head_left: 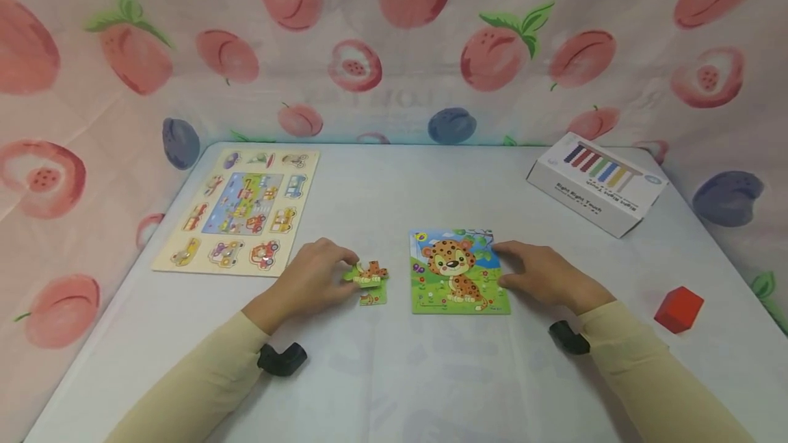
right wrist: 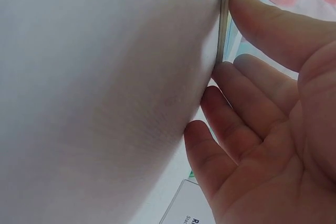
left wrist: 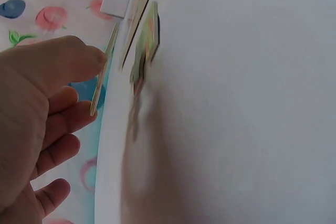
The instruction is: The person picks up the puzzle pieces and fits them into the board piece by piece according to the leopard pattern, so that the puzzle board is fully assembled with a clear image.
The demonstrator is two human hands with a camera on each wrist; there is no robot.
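Note:
My left hand pinches a jigsaw piece with orange and green print between thumb and index finger; in the left wrist view the thin piece stands edge-on, raised over the table. Below it, partly covered in the head view, more jigsaw pieces with green print lie on the table. A square puzzle board picturing a spotted leopard cub lies to their right. Along the board's right edge, my right hand rests its thumb and fingertips, the other fingers loosely extended near the tabletop in the right wrist view.
A wooden vehicle puzzle board lies at the back left. At the back right stands a white box printed with coloured bars. A red block sits near the right side. Fruit-patterned cloth hangs behind the white table.

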